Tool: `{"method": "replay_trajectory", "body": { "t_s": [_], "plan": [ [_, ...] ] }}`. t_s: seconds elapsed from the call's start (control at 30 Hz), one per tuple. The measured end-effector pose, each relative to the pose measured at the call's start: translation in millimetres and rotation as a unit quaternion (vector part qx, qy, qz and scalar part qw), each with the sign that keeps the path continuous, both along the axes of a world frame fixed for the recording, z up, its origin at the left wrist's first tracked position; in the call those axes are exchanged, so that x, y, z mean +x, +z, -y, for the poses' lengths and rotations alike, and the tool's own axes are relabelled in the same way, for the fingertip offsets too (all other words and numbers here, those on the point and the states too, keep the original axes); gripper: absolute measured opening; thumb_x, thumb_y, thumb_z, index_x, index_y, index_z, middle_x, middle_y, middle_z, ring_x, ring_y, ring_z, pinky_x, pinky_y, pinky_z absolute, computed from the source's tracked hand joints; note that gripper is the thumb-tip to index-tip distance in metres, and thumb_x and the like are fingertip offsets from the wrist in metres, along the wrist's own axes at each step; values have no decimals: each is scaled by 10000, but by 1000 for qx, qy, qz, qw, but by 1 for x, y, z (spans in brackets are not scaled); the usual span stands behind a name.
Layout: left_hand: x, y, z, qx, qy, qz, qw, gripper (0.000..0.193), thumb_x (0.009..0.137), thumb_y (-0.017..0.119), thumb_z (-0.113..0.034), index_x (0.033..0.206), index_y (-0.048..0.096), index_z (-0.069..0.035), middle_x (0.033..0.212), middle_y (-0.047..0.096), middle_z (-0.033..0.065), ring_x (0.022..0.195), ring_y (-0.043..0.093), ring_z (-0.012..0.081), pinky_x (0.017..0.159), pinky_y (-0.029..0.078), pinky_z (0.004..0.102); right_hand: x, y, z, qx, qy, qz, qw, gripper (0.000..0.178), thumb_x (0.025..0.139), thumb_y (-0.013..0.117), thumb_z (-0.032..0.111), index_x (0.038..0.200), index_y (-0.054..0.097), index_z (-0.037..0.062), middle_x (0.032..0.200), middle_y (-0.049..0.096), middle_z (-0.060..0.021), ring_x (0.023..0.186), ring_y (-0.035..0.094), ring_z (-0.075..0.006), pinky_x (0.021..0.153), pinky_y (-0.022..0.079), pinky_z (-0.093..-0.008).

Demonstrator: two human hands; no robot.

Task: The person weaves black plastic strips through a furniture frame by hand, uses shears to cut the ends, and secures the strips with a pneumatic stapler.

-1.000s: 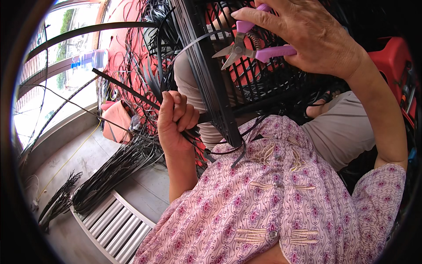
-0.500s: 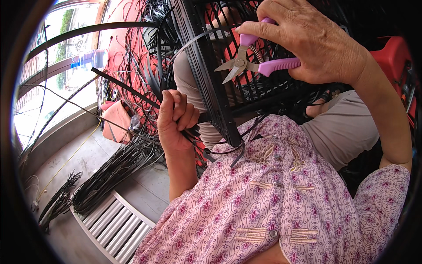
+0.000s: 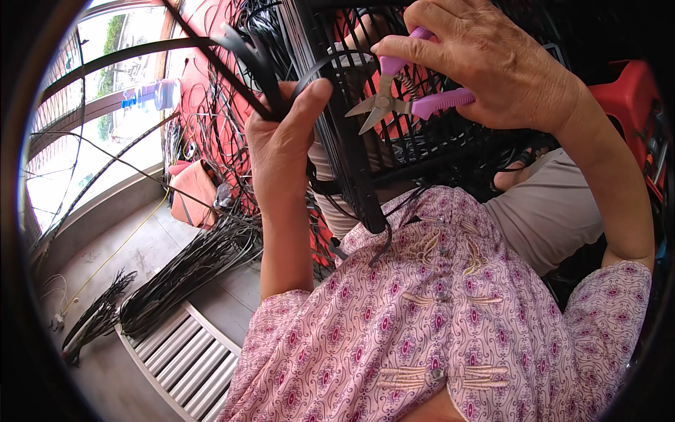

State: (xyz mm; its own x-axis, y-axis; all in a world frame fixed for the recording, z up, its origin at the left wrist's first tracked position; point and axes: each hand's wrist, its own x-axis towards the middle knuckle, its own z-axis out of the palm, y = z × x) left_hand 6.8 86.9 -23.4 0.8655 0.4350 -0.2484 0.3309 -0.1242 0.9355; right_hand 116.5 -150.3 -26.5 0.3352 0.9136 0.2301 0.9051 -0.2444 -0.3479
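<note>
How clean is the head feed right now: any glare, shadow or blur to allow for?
Head view, left: glare washes out the bright glass window; head view, upper right: near-black shadow hides detail; head view, rim: a black ring cuts the corners; head view, upper centre: the purple-handled metal snips look reasonably crisp.

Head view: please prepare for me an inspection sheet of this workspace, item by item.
Surface: pale floor, grey slatted panel over it.
Job's things: purple-handled shears, blades open; black strip; black barred frame.
Clutter: tangled black strips; black bundle overlapping the slatted panel.
Grips: left grip holds the black strip; right grip holds the shears.
Cables: thin yellow cord along the floor; kind unclear.
Surroundings: window at left; red plastic object at right.
</note>
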Motion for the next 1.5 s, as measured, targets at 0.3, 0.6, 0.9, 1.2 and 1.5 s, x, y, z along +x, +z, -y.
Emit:
{"method": "replay_trajectory", "body": {
  "t_s": [0.3,0.6,0.9,1.2,1.5],
  "plan": [
    [24,13,6,176,-119,-86,973,213,771,783,-152,704,610,-48,638,536,-81,578,445,11,537,362,196,-9,-5,4,-21,-38,39,998,600,735,713,230,1269,516,40,1034,507,-141,996,493,-276,876,362,-396],
    [22,9,-4,47,-114,-56,991,103,829,720,-136,772,669,-67,704,597,-82,632,474,10,585,361,197,-4,0,5,-44,-10,10,999,628,759,708,307,1279,500,23,1021,521,-165,975,510,-287,853,398,-407],
    [20,12,-4,205,-132,-54,968,201,803,734,-202,750,626,-41,627,528,-70,588,430,25,533,352,222,-10,-1,4,-22,-40,119,992,684,726,734,274,1327,488,59,1047,516,-145,1006,497,-268,883,380,-392],
    [18,20,3,302,-127,-61,943,275,791,726,-241,746,610,4,588,561,14,552,473,91,534,397,285,-9,-4,0,-31,-2,-51,998,557,704,697,252,1202,537,60,1009,523,-163,979,513,-305,858,388,-417],
    [15,31,21,440,-146,-44,885,260,799,699,-229,796,624,20,654,627,130,553,562,196,566,447,330,-37,-21,0,52,-55,-35,997,619,667,791,211,1234,558,131,1071,526,-92,1107,513,-287,981,390,-421]
  ]
}}
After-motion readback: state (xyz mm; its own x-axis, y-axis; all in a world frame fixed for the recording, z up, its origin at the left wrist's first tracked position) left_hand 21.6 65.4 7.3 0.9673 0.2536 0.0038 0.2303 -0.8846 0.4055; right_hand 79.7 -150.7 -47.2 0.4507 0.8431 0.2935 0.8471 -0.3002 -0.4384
